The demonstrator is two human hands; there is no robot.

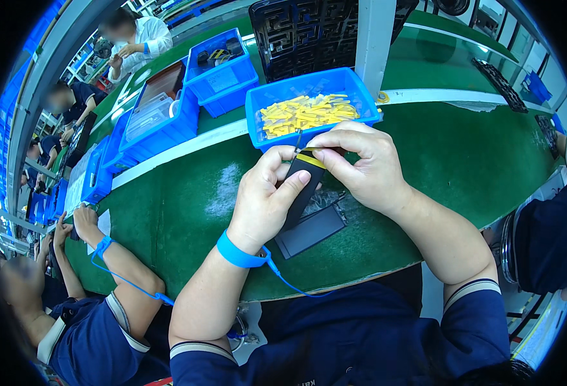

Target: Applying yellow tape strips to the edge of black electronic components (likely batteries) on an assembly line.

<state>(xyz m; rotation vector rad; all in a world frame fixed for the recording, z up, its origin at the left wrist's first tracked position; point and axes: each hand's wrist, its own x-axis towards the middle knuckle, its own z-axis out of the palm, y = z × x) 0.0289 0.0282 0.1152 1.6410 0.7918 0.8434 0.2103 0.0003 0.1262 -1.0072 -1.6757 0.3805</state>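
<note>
Work in hand, apparently half done

At far left, blue bins (161,132) are standing along the table (187,212). Going right, the left hand (267,196), above a blue wrist strap (238,251), is clamped on a black casing (299,193), which is held tilted over the table. Across its far end lies a yellow strip (310,161); this much seems done. Below, on the table, lies a flat black piece (312,233), on which I see no yellow. Farther away, a blue tray (348,80) contains many loose yellow pieces (309,116). At right, the right hand (367,164) has thumb and fingers near together beside the strip; what they pinch, I cannot tell. In my judgement, the fixing of this strip is not yet complete.
</note>
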